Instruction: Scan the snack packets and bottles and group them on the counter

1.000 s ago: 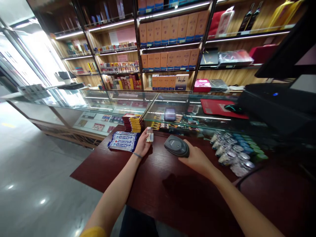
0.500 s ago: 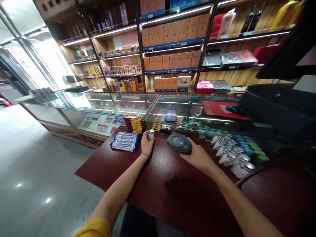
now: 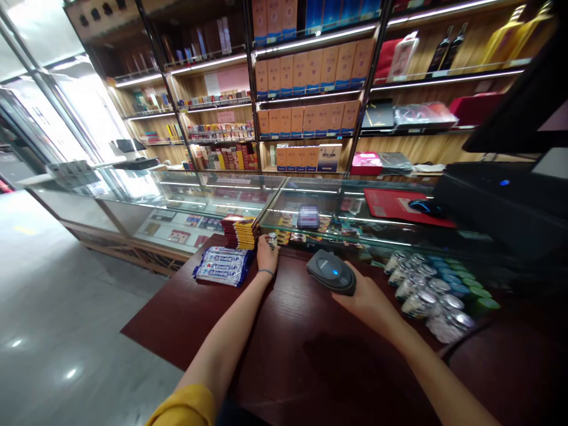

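Note:
My left hand [image 3: 267,255] is closed around a small bottle with a silvery cap [image 3: 272,238], at the far edge of the dark wooden table [image 3: 284,337]. Just left of it stand stacked red and yellow packets [image 3: 239,231], and nearer lie blue-and-white wrapped packs [image 3: 223,265]. My right hand [image 3: 364,299] grips a black barcode scanner [image 3: 331,271] with a blue light, held over the table and pointing toward the left hand. To its right are rows of small silver-capped jars [image 3: 418,302], with blue-lidded and green-lidded containers [image 3: 483,296] behind them.
A glass display counter [image 3: 310,192] runs along the table's far side. On it lie a red mat [image 3: 388,205] and a lit mouse [image 3: 423,207]. A black machine [image 3: 492,198] and a monitor [image 3: 510,109] rise at right. Stocked shelves [image 3: 306,97] line the back wall.
The view has shifted slightly, so the table items sit lower. The bottle now shows less above my left hand. The scanner appears a little farther right and lower, still in my right hand.

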`<state>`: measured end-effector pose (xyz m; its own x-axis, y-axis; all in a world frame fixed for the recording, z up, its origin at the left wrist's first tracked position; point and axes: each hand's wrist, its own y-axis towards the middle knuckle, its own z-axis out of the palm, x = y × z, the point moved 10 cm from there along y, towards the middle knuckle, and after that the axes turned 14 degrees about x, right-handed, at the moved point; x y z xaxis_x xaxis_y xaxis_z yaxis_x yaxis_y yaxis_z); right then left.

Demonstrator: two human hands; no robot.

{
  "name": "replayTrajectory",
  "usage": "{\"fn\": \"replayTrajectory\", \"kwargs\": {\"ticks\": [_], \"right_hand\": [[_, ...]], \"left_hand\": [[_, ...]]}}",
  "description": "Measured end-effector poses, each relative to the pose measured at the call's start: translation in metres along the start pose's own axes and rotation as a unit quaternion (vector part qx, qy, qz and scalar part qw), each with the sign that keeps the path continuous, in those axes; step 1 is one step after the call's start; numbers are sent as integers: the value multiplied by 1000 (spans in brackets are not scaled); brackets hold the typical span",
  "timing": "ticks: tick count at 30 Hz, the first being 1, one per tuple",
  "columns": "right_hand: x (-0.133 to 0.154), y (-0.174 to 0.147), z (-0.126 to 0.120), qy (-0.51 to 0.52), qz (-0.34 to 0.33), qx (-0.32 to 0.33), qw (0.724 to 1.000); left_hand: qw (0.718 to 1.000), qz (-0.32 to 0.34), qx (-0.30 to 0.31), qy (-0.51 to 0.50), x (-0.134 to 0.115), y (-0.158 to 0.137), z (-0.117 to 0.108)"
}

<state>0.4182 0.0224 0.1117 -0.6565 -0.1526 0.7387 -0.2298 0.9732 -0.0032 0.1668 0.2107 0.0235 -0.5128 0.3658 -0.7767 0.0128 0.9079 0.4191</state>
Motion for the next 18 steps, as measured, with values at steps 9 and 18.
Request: {"fn": "replayTrajectory", "kwargs": {"ticks": [9, 18], "right_hand": [[-15, 4, 2, -27, 2, -13, 1000], [-15, 5, 2, -24, 7, -12, 1000]], "left_hand": [[998, 35, -6, 57, -4, 12, 4], [995, 61, 7, 82, -10, 7, 8]]}}
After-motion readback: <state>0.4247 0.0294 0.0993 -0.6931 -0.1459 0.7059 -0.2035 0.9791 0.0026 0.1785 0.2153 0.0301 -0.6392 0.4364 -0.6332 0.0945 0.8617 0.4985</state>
